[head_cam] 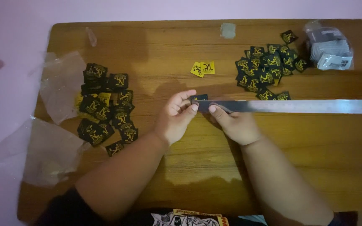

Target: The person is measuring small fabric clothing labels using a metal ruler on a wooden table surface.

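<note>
Left hand [176, 119]: fingers curled, thumb and fingertips pinching a small black woven label [200, 97] at the near end of the ruler.
Right hand [235, 124]: partly closed, fingertips pressing down on the left end of a long steel ruler [290, 106], which lies flat across the wooden desk [189, 167].
Two yellow labels [202, 68]: just beyond the hands, mid-desk.
Heap of black-and-yellow labels [269, 71]: far right, behind the ruler.
Second heap of labels [103, 104]: left of the hands.
Clear plastic bags [57, 88]: left edge.
Bagged grey packets [329, 48]: far right corner.
</note>
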